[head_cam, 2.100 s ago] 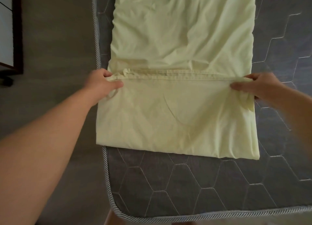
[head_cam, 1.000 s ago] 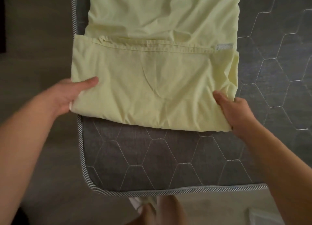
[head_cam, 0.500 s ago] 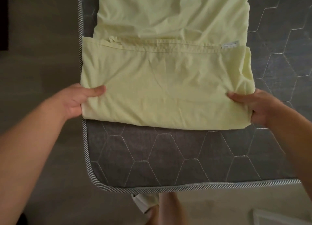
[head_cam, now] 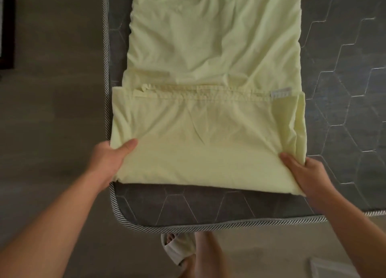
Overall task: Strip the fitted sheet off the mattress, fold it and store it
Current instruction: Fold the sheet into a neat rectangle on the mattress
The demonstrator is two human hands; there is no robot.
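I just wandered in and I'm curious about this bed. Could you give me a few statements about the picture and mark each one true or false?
1. The left hand and the right hand both hold the near end of the sheet. True.
2. The sheet is blue. False: it is pale yellow.
3. The sheet is stretched over the corners of the mattress. False: it lies loose on top, folded into a strip, with bare mattress beside it.
4. A small white label shows at the right end of the gathered hem. True.
5. The mattress is grey with hexagon stitching. True.
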